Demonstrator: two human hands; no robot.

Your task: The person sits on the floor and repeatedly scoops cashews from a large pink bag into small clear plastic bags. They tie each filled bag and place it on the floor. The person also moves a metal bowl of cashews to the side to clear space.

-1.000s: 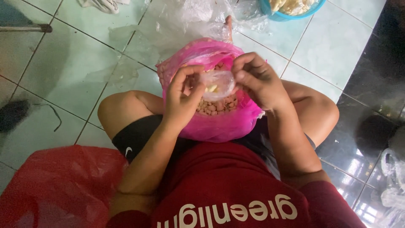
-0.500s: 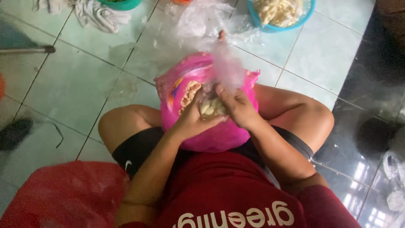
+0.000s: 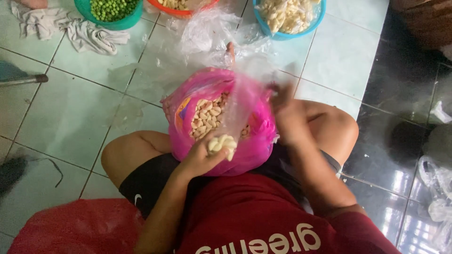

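My left hand (image 3: 200, 160) is cupped shut around a small clump of pale peeled pieces (image 3: 221, 143), held just above the near rim of the pink bag (image 3: 256, 141) resting in my lap. My right hand (image 3: 287, 117), blurred, pinches the edge of a thin clear plastic bag (image 3: 240, 96) raised over the pink bag's open mouth; the two hands are apart. Beyond it on the tiled floor (image 3: 70, 113) sit a blue bowl (image 3: 308, 26) of pale pieces, a green bowl (image 3: 94, 11) of peas and a crumpled cloth (image 3: 87, 35).

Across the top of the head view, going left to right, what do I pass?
Crumpled grey cloth → green bowl of peas → orange bowl → blue bowl of pale pieces
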